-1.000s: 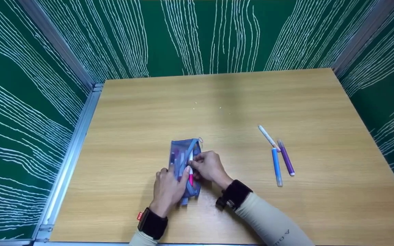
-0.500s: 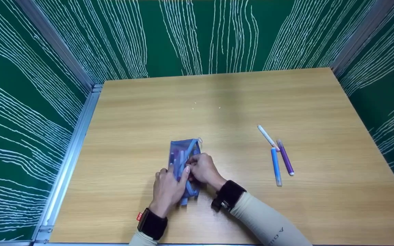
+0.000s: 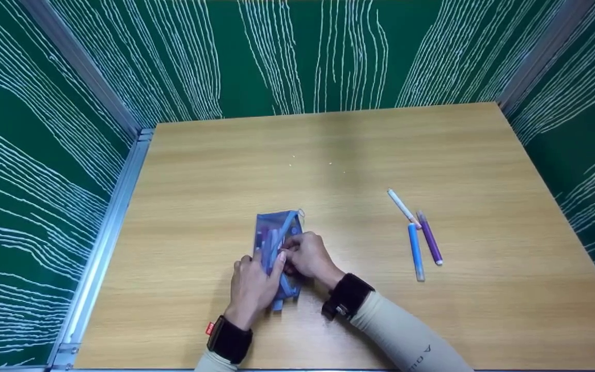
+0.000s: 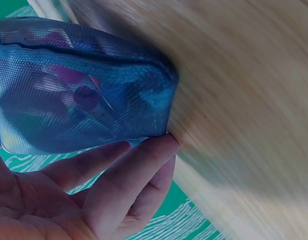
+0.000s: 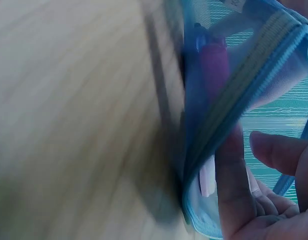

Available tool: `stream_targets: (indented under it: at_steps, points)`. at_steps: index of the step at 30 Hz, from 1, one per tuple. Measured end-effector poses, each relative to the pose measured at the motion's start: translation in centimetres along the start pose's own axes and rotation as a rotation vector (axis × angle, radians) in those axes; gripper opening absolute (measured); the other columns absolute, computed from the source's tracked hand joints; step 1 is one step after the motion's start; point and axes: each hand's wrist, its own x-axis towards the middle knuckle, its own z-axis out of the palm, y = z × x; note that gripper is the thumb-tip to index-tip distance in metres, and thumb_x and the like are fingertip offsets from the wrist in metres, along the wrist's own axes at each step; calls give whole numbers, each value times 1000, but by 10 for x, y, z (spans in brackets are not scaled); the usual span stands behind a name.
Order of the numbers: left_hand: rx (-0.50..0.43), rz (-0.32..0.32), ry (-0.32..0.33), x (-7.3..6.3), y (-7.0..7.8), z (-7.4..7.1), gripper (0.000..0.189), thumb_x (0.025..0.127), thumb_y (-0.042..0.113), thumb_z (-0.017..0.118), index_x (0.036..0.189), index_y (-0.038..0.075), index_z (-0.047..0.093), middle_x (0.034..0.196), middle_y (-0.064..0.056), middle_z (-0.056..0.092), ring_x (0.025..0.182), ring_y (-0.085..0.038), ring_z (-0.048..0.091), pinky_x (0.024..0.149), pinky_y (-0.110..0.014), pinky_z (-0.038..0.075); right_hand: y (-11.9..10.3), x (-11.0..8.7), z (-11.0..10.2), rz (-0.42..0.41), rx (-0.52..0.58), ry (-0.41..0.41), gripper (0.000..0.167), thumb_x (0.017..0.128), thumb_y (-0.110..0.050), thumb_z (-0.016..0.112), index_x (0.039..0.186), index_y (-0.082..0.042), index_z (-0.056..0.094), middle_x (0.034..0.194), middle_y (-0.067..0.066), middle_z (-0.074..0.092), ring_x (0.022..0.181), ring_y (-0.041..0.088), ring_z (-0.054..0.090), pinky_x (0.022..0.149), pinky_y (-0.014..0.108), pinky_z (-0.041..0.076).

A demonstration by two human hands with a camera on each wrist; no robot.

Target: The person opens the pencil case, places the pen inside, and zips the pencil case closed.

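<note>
A blue mesh pencil case (image 3: 271,225) with its zip undone lies on the table, several markers showing through the mesh. My left hand (image 3: 253,284) holds it from the left side, thumb by the opening. In the left wrist view, the fingers of that hand (image 4: 119,185) lie along the lower edge of the case (image 4: 84,115). My right hand (image 3: 312,257) reaches into the opening. The right wrist view shows its index finger (image 5: 234,185) stretched inside beside a pink marker with a white end (image 5: 214,75), the thumb held apart.
To the right on the wooden table (image 3: 359,139) lie a white marker (image 3: 402,205), a purple marker (image 3: 430,240) and a blue marker (image 3: 416,253), close together. Tiny white specks dot the table further back. Green walls with white lines stand around it.
My right hand has moved left into the pencil case, and the pink and white marker it held at the opening is now inside. My left hand has stayed in place.
</note>
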Motion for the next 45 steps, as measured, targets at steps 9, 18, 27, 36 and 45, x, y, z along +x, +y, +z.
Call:
stream_targets:
  at_steps: [9, 18, 27, 36, 45]
  points:
    - [11, 13, 22, 0, -1, 1, 72, 100, 64, 47, 125, -1, 66, 98, -22, 63, 92, -38, 61, 77, -49, 50, 5, -2, -13, -175, -210, 116, 10, 88, -12, 81, 89, -2, 78, 76, 5, 75, 63, 12, 69, 55, 25, 55]
    - [15, 21, 20, 1, -2, 1, 73, 100, 64, 48, 126, -2, 66, 98, -22, 63, 91, -37, 60, 77, -49, 50, 4, -10, -33, -219, -305, 154, 18, 88, -19, 82, 94, -2, 79, 70, 3, 73, 52, 7, 63, 52, 27, 54]
    - [4, 0, -6, 0, -1, -1, 76, 100, 67, 45, 132, 0, 64, 102, -22, 63, 94, -36, 59, 78, -49, 51, 6, -20, -58, -139, -388, 196, 35, 87, -23, 83, 109, 3, 74, 74, 5, 74, 50, 8, 63, 60, 31, 57]
    - [-5, -6, -10, 0, -1, 0, 77, 101, 66, 45, 131, -1, 64, 103, -23, 63, 95, -37, 60, 79, -49, 51, 12, -29, -89, -159, -521, 298, 36, 86, -27, 84, 106, 3, 75, 84, 12, 76, 66, 19, 68, 66, 38, 56]
    - [-1, -17, -26, 1, 0, -1, 79, 101, 67, 44, 133, -3, 62, 107, -25, 63, 99, -38, 60, 82, -51, 51, 20, -38, -124, -192, -654, 355, 35, 84, -26, 85, 101, 3, 77, 89, 20, 75, 63, 25, 68, 62, 42, 56]
